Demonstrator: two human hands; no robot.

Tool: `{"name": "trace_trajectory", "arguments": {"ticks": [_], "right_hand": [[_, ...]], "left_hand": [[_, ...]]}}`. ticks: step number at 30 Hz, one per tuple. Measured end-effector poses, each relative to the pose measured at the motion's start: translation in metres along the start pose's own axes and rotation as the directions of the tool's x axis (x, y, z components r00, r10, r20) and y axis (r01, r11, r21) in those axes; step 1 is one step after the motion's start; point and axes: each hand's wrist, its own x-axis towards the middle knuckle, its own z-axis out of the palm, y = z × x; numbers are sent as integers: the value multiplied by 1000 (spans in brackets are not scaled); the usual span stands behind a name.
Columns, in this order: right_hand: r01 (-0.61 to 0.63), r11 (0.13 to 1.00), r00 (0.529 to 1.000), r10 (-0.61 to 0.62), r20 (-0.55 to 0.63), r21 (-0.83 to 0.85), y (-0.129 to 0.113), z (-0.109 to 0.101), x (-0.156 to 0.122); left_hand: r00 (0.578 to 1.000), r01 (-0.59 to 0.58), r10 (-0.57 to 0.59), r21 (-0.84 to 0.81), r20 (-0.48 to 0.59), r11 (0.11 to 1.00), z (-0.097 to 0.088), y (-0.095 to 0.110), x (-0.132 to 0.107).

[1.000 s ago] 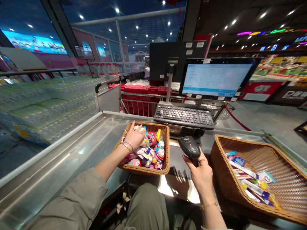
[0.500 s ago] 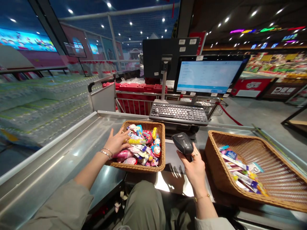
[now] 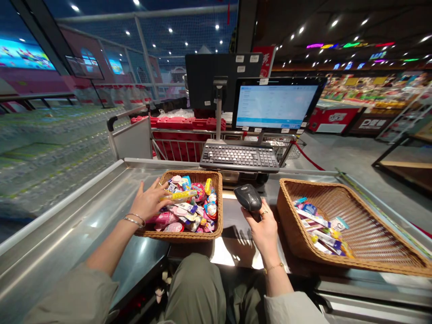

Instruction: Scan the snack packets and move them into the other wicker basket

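Note:
My left hand (image 3: 147, 202) reaches over the left rim of a small wicker basket (image 3: 219, 209) full of mixed packaged sweets. Its fingers are closed on the near end of a slim yellow candy tube (image 3: 184, 195), which tilts slightly upward above the pile. Pink packets (image 3: 165, 219) lie just below that hand. In my right hand (image 3: 265, 229) is a black handheld barcode scanner (image 3: 248, 197), held between the two baskets with its head pointing up and left. Part of the grip is hidden by my fingers.
To the right stands a larger wicker basket (image 3: 381, 225) with several packets at its left end. A keyboard (image 3: 239, 155) and a lit monitor (image 3: 275, 105) are beyond the metal counter (image 3: 101, 216). Stacked bottles (image 3: 57, 153) are at far left, a trolley (image 3: 130, 132) behind the counter.
The yellow candy tube has been lifted and tilted by my left hand, with more of it showing. My right hand still holds the scanner. The whole view has shifted slightly right.

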Motion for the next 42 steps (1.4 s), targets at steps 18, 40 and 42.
{"name": "trace_trajectory", "arguments": {"ticks": [18, 40, 42], "right_hand": [[-63, 998, 991, 64, -114, 15, 1, -19, 4], [-56, 996, 985, 67, -159, 72, -5, -32, 5], [-54, 996, 986, 64, -153, 71, -5, -32, 5]], "left_hand": [[950, -214, 186, -87, -252, 973, -27, 126, 68], [884, -293, 247, -57, -397, 955, -15, 172, 99], [879, -293, 249, -50, -406, 955, -15, 173, 100]]}}
